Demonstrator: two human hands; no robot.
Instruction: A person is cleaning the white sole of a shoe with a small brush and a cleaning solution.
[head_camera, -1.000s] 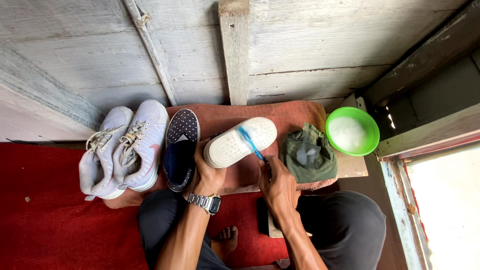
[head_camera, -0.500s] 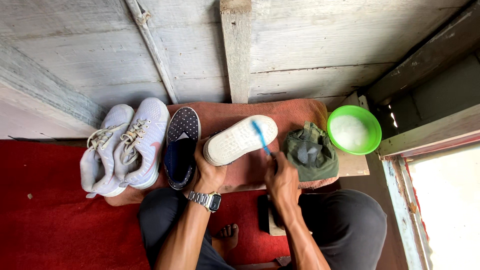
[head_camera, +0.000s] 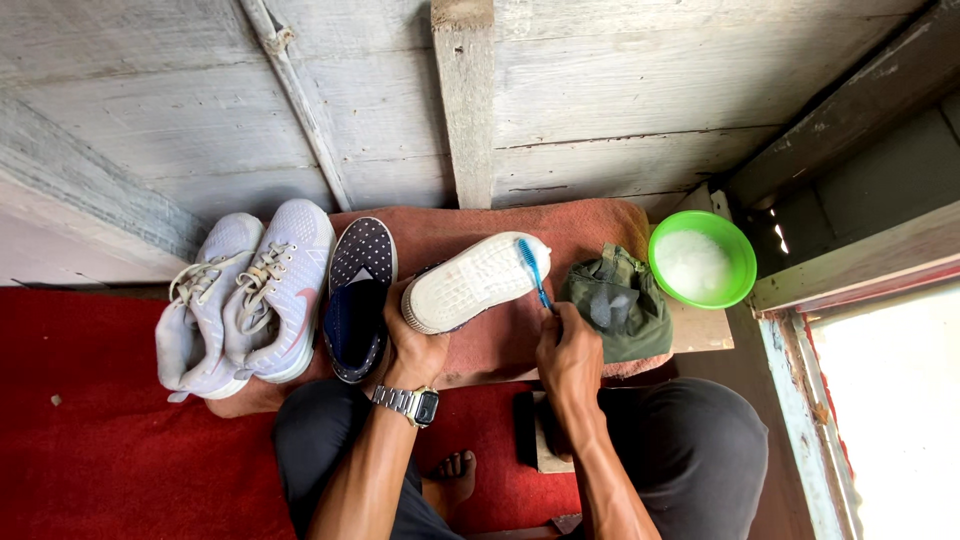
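Observation:
My left hand (head_camera: 415, 345) grips a shoe (head_camera: 470, 283) turned so its white sole faces up, above a reddish towel (head_camera: 590, 230). My right hand (head_camera: 568, 350) holds a blue toothbrush (head_camera: 534, 272) with its bristle end against the toe end of that sole. A metal watch (head_camera: 408, 404) sits on my left wrist. The matching dark dotted shoe (head_camera: 358, 298) lies just left of my left hand.
A pair of pale lilac sneakers (head_camera: 245, 295) lies at the left. A green bowl (head_camera: 702, 259) of white foam stands at the right on a board, beside an olive green cloth (head_camera: 618, 305). Red carpet (head_camera: 100, 450) covers the floor; a grey plank wall (head_camera: 400, 100) is behind.
The toothbrush has moved along the sole toward the toe end, and the shoe has shifted slightly in my left hand.

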